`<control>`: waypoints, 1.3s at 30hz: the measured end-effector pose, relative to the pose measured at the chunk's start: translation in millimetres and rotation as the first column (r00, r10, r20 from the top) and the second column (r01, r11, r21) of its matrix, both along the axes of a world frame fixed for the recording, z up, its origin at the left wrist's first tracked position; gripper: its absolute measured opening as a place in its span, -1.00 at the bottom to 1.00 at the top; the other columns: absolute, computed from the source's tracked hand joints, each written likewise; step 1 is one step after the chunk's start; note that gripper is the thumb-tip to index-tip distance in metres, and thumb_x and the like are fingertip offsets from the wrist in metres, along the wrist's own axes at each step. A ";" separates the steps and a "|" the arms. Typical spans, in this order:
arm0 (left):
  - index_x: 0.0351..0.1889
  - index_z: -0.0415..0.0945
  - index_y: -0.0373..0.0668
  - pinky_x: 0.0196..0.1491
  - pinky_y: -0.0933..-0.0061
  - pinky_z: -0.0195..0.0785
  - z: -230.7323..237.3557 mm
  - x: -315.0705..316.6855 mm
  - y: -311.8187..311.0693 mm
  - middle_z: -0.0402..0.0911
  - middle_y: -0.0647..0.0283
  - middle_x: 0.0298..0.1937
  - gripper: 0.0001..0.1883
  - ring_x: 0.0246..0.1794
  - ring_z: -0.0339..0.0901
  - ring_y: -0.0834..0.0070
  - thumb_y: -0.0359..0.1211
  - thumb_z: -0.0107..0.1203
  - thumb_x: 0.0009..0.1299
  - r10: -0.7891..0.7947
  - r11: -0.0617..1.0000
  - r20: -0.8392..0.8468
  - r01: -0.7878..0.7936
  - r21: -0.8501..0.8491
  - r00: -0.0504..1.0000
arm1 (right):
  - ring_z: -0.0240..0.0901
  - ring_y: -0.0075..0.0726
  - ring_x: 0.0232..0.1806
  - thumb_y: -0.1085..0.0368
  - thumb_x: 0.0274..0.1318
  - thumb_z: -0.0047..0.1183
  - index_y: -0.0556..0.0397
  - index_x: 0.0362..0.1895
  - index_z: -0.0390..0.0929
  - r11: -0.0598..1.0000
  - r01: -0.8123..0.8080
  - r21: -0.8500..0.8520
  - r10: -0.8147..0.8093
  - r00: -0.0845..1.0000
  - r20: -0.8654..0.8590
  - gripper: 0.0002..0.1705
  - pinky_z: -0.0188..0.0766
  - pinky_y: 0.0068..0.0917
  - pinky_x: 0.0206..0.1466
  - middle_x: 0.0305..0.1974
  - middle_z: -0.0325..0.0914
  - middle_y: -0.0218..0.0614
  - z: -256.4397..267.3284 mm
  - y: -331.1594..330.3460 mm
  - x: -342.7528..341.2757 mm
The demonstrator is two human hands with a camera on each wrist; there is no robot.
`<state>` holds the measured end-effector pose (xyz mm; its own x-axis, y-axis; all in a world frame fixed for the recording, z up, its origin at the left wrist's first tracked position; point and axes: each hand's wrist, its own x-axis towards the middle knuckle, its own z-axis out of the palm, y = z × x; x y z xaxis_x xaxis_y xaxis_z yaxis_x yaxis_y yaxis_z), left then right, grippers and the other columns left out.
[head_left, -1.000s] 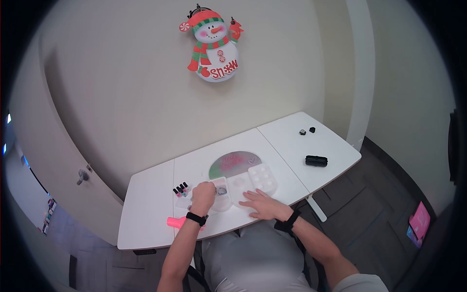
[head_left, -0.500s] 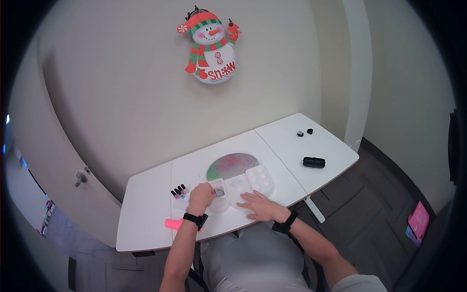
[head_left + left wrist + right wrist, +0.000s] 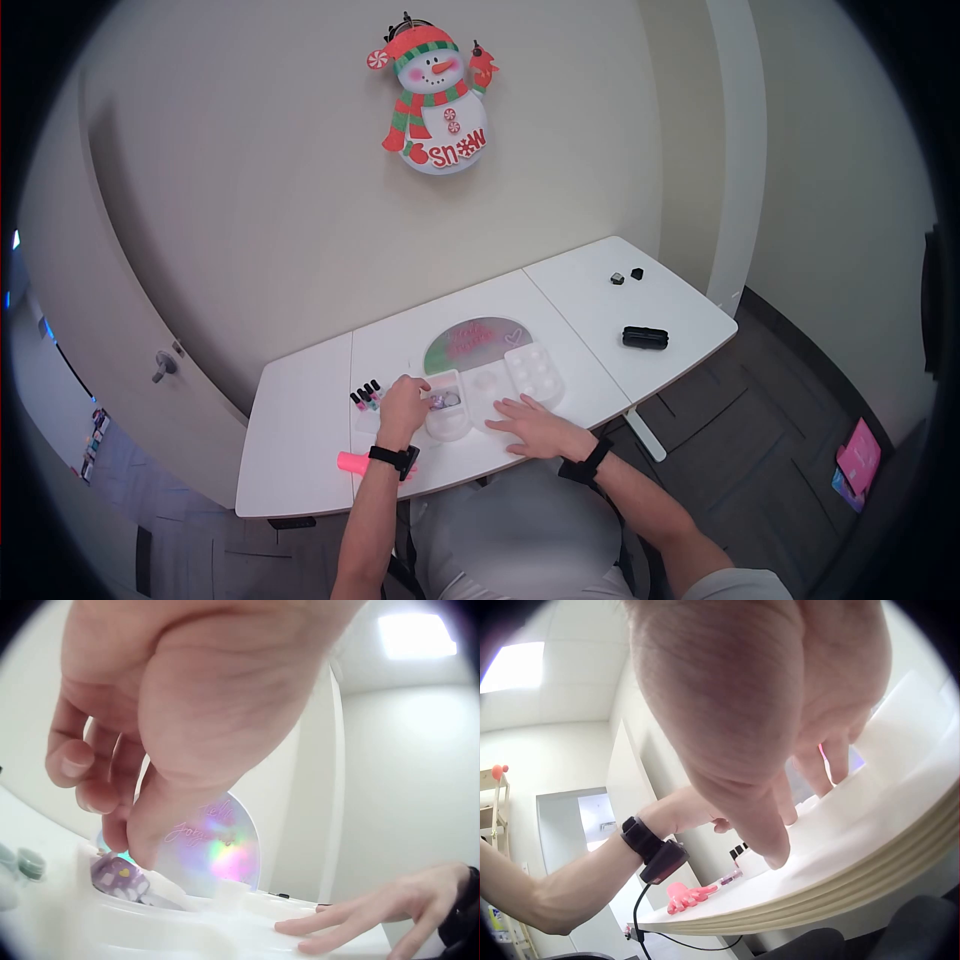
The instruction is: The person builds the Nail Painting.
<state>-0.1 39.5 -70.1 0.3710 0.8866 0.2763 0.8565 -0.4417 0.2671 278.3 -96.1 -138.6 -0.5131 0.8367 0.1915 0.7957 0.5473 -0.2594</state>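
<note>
1. Working the left bin (image 3: 447, 430) of the white case: left hand (image 3: 403, 408) has thumb and fingertips bunched at the purple item (image 3: 116, 881) with a yellow heart, which sits in that bin. Can't tell if it's pinched or just touched.
2. Right hand (image 3: 540, 427) spread, fingers straight, apparently resting on the case's middle; grasping nothing.
3. Progress, my read: midway. Case is open, bin stocked; purple item not out, so its handling looks unfinished.
4. Bin also holds a silvery item (image 3: 451, 399). Right section (image 3: 533, 366) has rows of round wells; contents too washed out.
5. Outside the case, to its left: four black-capped bottles (image 3: 367, 393), pink hand-shaped thing (image 3: 690, 896).
</note>
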 end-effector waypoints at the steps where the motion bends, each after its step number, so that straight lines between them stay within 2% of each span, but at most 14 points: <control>1: -0.06 0.83 -0.12 0.14 0.02 0.61 -0.8 -1.0 0.5 0.75 0.00 0.01 -0.73 0.08 0.74 0.02 -0.25 0.50 0.32 -0.003 1.000 -0.032 0.003 -0.004 0.999 | -0.01 0.16 0.76 0.09 0.37 0.25 -0.13 0.68 0.28 1.000 -0.001 0.012 0.001 1.000 -0.003 -0.15 -0.16 0.19 0.80 0.68 0.14 0.13 -0.1 0.3 -0.4; 2: -0.06 0.83 -0.12 0.14 0.02 0.61 -2.3 -1.8 0.7 0.75 0.00 0.01 -0.73 0.08 0.74 0.02 -0.25 0.50 0.32 -0.003 1.000 -0.032 0.003 -0.003 0.999 | -0.01 0.16 0.76 0.09 0.37 0.25 -0.13 0.68 0.28 1.000 -0.002 0.012 0.002 1.000 -0.003 -0.15 -0.16 0.19 0.80 0.68 0.14 0.13 -0.3 0.8 -0.4; 4: -0.10 0.85 -0.17 0.02 0.07 0.61 -7.5 -2.9 0.5 0.76 0.01 -0.12 -0.71 -0.06 0.76 0.05 -0.24 0.52 0.29 -0.034 0.999 0.017 0.034 -0.004 0.999 | 0.00 0.17 0.76 0.09 0.37 0.25 -0.13 0.68 0.29 1.000 -0.001 0.013 0.001 1.000 -0.013 -0.15 -0.16 0.20 0.80 0.68 0.14 0.13 -1.3 1.2 0.1; 7: -0.10 0.85 -0.19 0.01 0.09 0.61 -14.5 -2.4 2.5 0.76 -0.01 -0.13 -0.70 -0.08 0.76 0.05 -0.22 0.51 0.31 -0.061 0.998 0.061 0.061 0.009 0.996 | 0.01 0.17 0.75 0.10 0.37 0.26 -0.14 0.68 0.29 1.000 -0.003 0.023 0.004 1.000 -0.025 -0.15 -0.16 0.20 0.79 0.68 0.15 0.13 -2.9 1.4 0.8; 14: -0.11 0.85 -0.21 -0.04 0.09 0.60 -22.8 -2.1 13.2 0.77 -0.02 -0.16 -0.72 -0.16 0.76 0.06 -0.24 0.48 0.33 -0.095 0.995 0.029 0.095 -0.010 0.995 | 0.01 0.18 0.76 0.10 0.36 0.26 -0.15 0.68 0.30 1.000 -0.002 0.023 0.002 1.000 -0.009 -0.15 -0.16 0.20 0.80 0.67 0.15 0.13 -2.6 1.4 0.1; 16: -0.17 0.84 -0.20 0.07 0.05 0.63 -14.1 2.1 13.7 0.79 -0.06 -0.08 -0.81 -0.04 0.77 -0.01 -0.33 0.44 0.31 -0.041 0.987 0.012 0.042 -0.156 0.999 | 0.01 0.18 0.75 0.09 0.36 0.26 -0.15 0.67 0.30 1.000 0.001 0.016 -0.001 1.000 -0.020 -0.15 -0.17 0.20 0.80 0.67 0.15 0.14 -2.2 1.3 0.1; 19: -0.26 0.84 -0.20 -0.02 0.09 0.65 -0.7 2.3 9.4 0.81 -0.01 -0.19 -0.85 -0.12 0.79 0.03 -0.34 0.44 0.29 -0.072 0.981 0.038 0.077 -0.175 0.997 | 0.01 0.18 0.75 0.09 0.35 0.26 -0.15 0.67 0.30 1.000 -0.003 0.021 0.003 1.000 -0.027 -0.15 -0.17 0.20 0.80 0.68 0.14 0.15 -3.1 1.3 1.0; 22: -0.28 0.85 -0.20 -0.07 0.15 0.66 -1.7 2.3 5.3 0.82 0.02 -0.26 -0.87 -0.19 0.80 0.08 -0.36 0.44 0.28 -0.079 0.994 0.028 0.081 -0.076 0.996 | -0.05 0.16 0.78 0.07 0.38 0.25 -0.18 0.70 0.27 1.000 -0.002 0.000 0.002 1.000 -0.017 -0.14 -0.21 0.22 0.81 0.71 0.09 0.12 -5.4 3.3 1.2; 26: -0.25 0.86 -0.20 -0.07 0.17 0.66 -4.8 1.0 4.0 0.83 0.01 -0.27 -0.86 -0.22 0.81 0.09 -0.38 0.44 0.27 -0.062 0.994 0.049 0.066 -0.088 0.997 | -0.06 0.16 0.78 0.07 0.37 0.26 -0.17 0.70 0.27 1.000 -0.001 0.000 0.001 1.000 -0.014 -0.13 -0.22 0.21 0.81 0.71 0.09 0.13 -3.3 2.4 0.7; 28: -0.21 0.87 -0.20 -0.07 0.17 0.66 -1.8 -1.9 4.5 0.84 -0.01 -0.25 -0.84 -0.21 0.82 0.10 -0.38 0.42 0.28 -0.052 0.985 0.136 0.073 -0.156 0.989 | 0.01 0.17 0.76 0.10 0.36 0.26 -0.13 0.67 0.30 1.000 -0.002 0.024 0.003 1.000 -0.024 -0.16 -0.18 0.19 0.81 0.68 0.15 0.14 0.3 -0.7 0.5; 31: -0.18 0.87 -0.19 -0.06 0.17 0.66 -1.5 -12.4 7.8 0.84 -0.01 -0.23 -0.84 -0.19 0.82 0.11 -0.38 0.39 0.33 -0.054 0.992 0.189 0.074 -0.098 0.980 | 0.01 0.16 0.76 0.11 0.37 0.25 -0.13 0.67 0.31 1.000 -0.003 0.019 0.004 0.999 -0.041 -0.17 -0.18 0.18 0.81 0.67 0.16 0.15 1.7 -0.8 -0.4; 35: -0.14 0.87 -0.18 -0.04 0.17 0.66 18.5 -41.5 1.8 0.85 0.00 -0.22 -0.83 -0.17 0.82 0.11 -0.39 0.37 0.36 0.050 0.992 0.235 -0.021 -0.124 0.971 | -0.07 0.13 0.79 0.09 0.39 0.25 -0.17 0.70 0.26 1.000 -0.016 -0.025 0.015 0.999 -0.043 -0.14 -0.25 0.20 0.82 0.71 0.08 0.13 -1.5 2.8 0.3; 37: -0.11 0.86 -0.16 -0.03 0.17 0.66 26.1 -64.0 0.9 0.85 0.01 -0.20 -0.83 -0.15 0.82 0.11 -0.40 0.35 0.38 0.140 0.990 0.239 -0.131 -0.050 0.961 | 0.05 0.13 0.75 0.12 0.38 0.24 -0.09 0.62 0.38 0.999 -0.004 0.042 0.007 0.997 -0.072 -0.23 -0.14 0.18 0.80 0.65 0.22 0.13 -1.1 -0.3 1.1; 39: -0.11 0.86 -0.15 -0.02 0.17 0.66 30.5 -85.8 -4.2 0.85 0.02 -0.19 -0.83 -0.14 0.82 0.10 -0.39 0.36 0.38 0.196 0.981 0.246 -0.189 -0.053 0.949 | 0.13 0.11 0.71 0.12 0.39 0.23 -0.07 0.57 0.44 0.999 -0.001 0.039 0.003 0.999 -0.050 -0.29 -0.07 0.18 0.77 0.61 0.30 0.09 6.7 0.8 5.4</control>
<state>-86.0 35.2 -39.6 0.1153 0.9431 0.3120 0.8290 -0.2644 0.4928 283.7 -95.3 -131.9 -0.5039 0.8269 0.2497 0.7809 0.5597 -0.2773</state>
